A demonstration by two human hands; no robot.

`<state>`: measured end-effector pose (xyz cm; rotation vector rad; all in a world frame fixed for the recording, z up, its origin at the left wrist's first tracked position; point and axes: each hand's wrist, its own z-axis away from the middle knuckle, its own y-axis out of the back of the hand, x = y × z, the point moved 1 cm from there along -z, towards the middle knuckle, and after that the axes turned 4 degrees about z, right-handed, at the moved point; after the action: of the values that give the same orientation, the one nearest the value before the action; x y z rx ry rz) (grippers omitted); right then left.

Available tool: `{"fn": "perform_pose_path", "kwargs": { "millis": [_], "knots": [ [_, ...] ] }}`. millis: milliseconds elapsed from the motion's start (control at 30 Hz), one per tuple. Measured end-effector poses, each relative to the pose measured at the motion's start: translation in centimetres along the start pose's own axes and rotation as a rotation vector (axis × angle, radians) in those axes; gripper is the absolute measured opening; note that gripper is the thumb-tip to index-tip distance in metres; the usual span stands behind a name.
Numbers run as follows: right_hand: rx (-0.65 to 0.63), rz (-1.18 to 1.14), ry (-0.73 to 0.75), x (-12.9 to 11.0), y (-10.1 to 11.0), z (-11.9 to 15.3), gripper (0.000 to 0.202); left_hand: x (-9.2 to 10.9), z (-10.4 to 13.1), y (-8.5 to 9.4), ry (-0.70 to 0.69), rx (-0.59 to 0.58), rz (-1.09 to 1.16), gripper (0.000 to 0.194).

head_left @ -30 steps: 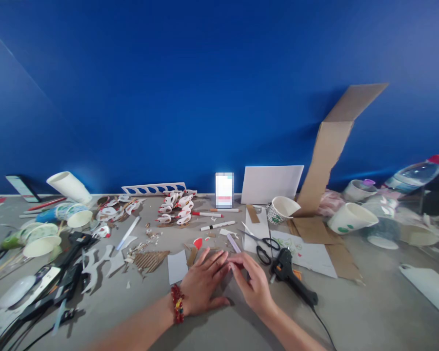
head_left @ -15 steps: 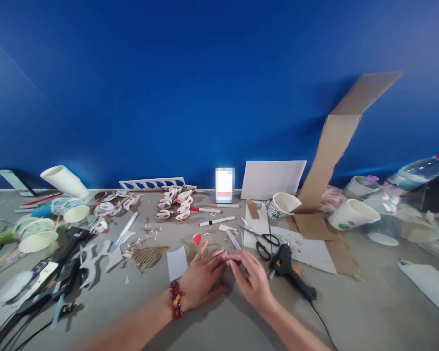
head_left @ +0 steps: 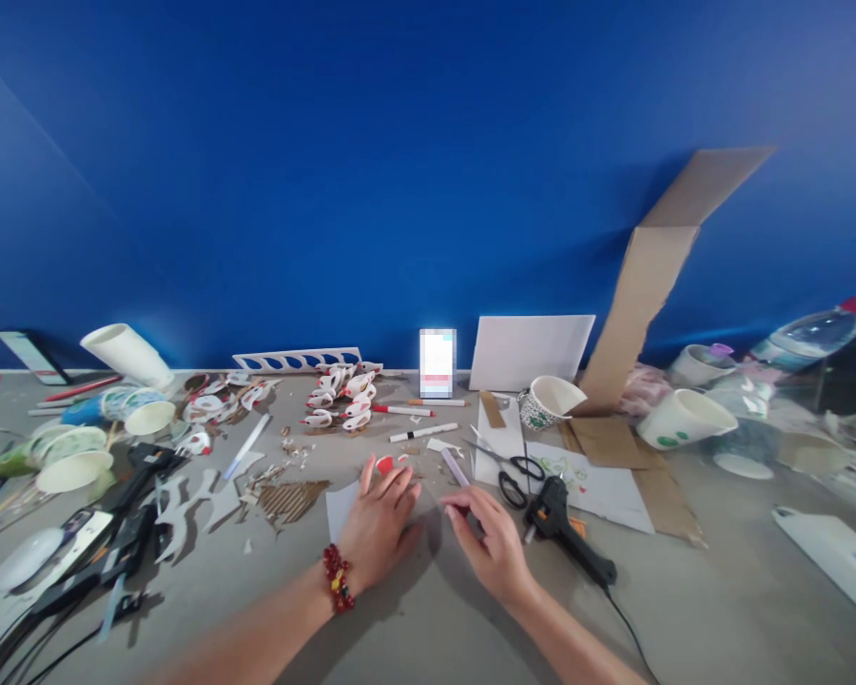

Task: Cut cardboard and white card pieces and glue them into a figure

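My left hand (head_left: 381, 528), with a red bead bracelet (head_left: 339, 578) at its wrist, hovers or rests palm down with its fingers stretched. It partly covers a white paper piece (head_left: 340, 509), and a small red cutout (head_left: 384, 464) shows just beyond its fingertips. Apart from it, my right hand (head_left: 496, 542) has thumb and forefinger drawn together in a pinch; whatever they may hold is too small to make out. A pale lilac strip (head_left: 455, 467) lies beyond the right fingertips. Beside this hand are black-handled scissors (head_left: 517, 471) and a black glue gun (head_left: 571, 538).
Several small white-and-red bird-like figures (head_left: 357, 385) crowd the back, near markers (head_left: 423, 432) and a screen (head_left: 437, 363). Corrugated cardboard scrap (head_left: 285, 499) lies left. Paper cups (head_left: 546, 401), a bent cardboard strip (head_left: 634, 285) and a bottle (head_left: 813, 338) stand right. Cords and tools fill the left.
My left hand has drawn away from the right one, moving left over the white paper piece and partly over the red cutout. My right hand stays nearly in place, still pinched.
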<state>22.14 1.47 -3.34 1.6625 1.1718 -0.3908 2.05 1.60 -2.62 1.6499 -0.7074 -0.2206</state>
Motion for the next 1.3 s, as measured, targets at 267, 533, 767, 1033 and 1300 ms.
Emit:
{"fn": "perform_pose_path", "kwargs": {
  "millis": [267, 533, 767, 1033, 1300],
  "knots": [
    [-0.036, -0.004, -0.004, 0.1, -0.1, 0.1, 0.015, 0.5, 0.0, -0.5, -0.04, 0.004, 0.024, 0.037],
    [-0.028, 0.0, -0.01, 0.2, -0.2, 0.2, 0.015, 0.5, 0.0, -0.7, -0.069, 0.007, 0.023, 0.036],
    [-0.015, -0.009, -0.007, 0.1, -0.1, 0.1, 0.015, 0.5, 0.1, -0.9, -0.1, 0.039, 0.05, 0.03],
    [0.011, -0.013, 0.008, -0.4, 0.3, -0.2, 0.015, -0.1, 0.1, -2.3, -0.126, 0.053, 0.01, 0.023],
    [0.128, -0.158, -0.149, -1.0, 2.0, -1.1, 0.016, -0.6, 0.0, -2.4, -0.082, 0.013, 0.054, 0.055]
  ]
}}
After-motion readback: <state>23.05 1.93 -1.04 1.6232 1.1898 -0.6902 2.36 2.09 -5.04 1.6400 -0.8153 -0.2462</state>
